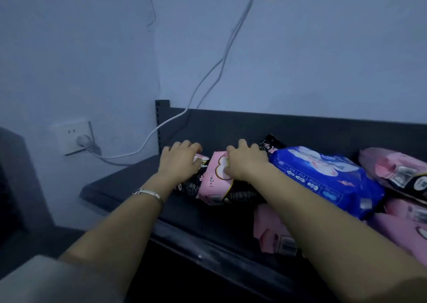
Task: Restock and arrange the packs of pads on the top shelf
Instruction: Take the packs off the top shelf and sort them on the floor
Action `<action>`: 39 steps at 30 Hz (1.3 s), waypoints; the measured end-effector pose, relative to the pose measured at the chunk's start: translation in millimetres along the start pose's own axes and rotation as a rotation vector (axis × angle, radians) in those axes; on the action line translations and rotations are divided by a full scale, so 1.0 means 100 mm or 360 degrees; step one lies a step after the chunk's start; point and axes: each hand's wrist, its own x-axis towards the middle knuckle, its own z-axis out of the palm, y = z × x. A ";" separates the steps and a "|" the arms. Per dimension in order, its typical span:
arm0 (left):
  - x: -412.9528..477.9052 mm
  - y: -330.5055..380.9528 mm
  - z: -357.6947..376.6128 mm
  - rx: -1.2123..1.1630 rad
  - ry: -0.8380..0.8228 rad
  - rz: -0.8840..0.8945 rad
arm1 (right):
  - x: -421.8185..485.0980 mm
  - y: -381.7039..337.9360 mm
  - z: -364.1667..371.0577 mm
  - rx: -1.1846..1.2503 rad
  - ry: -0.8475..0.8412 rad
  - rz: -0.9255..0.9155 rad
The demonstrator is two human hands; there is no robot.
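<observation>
On the dark shelf [129,187], just left of the blue pack [323,178], a pink-and-black pack [215,182] is lying flat and touching it. The left hand [180,162] is gripping the end farthest from the blue pack, fingers curled over it. The right hand [245,162] is clutching the end beside the blue pack. More pink packs [392,168] are lying right of the blue pack
</observation>
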 end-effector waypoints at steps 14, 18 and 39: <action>0.30 0.14 0.52 -0.1210 -0.0375 -0.0162 | 0.25 0.28 0.32 0.0759 0.0172 0.0260; 0.37 0.10 0.44 -0.1667 -0.0173 -0.0317 | 0.28 0.22 0.25 0.0974 0.0560 0.0109; 0.10 -0.17 0.42 0.0206 -0.0649 -0.0313 | 0.29 0.30 0.22 0.0739 0.0441 0.0541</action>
